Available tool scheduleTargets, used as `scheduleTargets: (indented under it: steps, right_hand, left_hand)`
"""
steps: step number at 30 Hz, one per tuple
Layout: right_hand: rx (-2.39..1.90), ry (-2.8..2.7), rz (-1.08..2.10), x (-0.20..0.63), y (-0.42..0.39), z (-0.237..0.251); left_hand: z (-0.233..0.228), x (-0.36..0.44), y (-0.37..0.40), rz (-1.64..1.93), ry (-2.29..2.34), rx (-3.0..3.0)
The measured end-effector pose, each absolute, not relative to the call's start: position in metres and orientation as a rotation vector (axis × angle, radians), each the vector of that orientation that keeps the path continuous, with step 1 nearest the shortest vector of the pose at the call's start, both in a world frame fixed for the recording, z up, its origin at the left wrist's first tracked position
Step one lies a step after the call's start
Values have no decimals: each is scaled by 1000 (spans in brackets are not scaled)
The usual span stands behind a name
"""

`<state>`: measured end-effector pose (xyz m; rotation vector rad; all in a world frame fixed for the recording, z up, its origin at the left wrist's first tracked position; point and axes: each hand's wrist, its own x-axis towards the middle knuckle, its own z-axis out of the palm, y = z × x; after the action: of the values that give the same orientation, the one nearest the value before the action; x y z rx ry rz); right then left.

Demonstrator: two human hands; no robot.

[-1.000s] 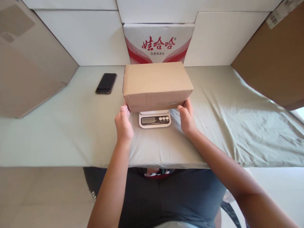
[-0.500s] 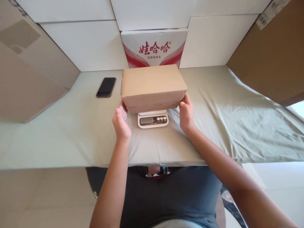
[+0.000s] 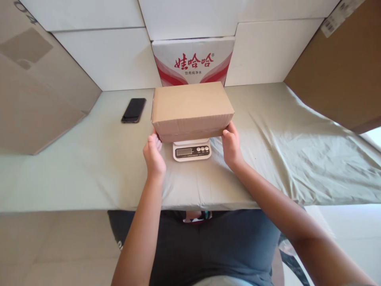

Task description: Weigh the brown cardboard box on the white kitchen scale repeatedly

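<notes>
A closed brown cardboard box (image 3: pixel 192 105) rests over a white digital kitchen scale (image 3: pixel 192 157), covering its platform. The scale's small display and its buttons show in front of the box; no digits can be made out. At the box's lower left corner, my left hand (image 3: pixel 154 155) grips it with curled fingers, some of them hidden behind the edge. My right hand (image 3: pixel 231 146) holds the lower right corner, thumb against the front face and the other fingers partly hidden along the side.
A black smartphone (image 3: pixel 133 110) lies left of the box on the green cloth (image 3: pixel 89 171). White cartons (image 3: pixel 276 51) form a wall behind, one with red print (image 3: pixel 193 61). Large brown cartons stand at the left (image 3: pixel 41 91) and right (image 3: pixel 333 75).
Both hands have shifted slightly inward and toward me along the lower corners of the box. The box and scale stay in place.
</notes>
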<state>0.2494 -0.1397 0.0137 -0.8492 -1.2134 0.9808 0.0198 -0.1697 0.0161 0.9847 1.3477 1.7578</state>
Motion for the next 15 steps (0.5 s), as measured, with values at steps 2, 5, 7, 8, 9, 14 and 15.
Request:
scheduleTargets:
  steps: [2, 5, 7, 8, 9, 14, 15]
  right_hand:
    - [-838, -1226, 983, 248, -141, 14]
    - [-856, -1251, 977, 249, -139, 13]
    - [-871, -1247, 979, 251, -132, 12]
    - [-876, -1239, 976, 252, -126, 13]
    - [-882, -1229, 966, 254, -119, 14]
    - [-895, -1193, 936, 252, -53, 22]
    - [-886, -1186, 941, 250, -38, 22]
  left_hand:
    - [16, 20, -169, 1746, 1356, 980]
    - [20, 18, -167, 1730, 1343, 1027]
    - [27, 16, -163, 1732, 1305, 1082]
    - [32, 14, -159, 1739, 1280, 1111]
    - [36, 13, -153, 1750, 1254, 1138]
    - [43, 5, -93, 1781, 1128, 1160]
    - [40, 4, -77, 1769, 1129, 1134]
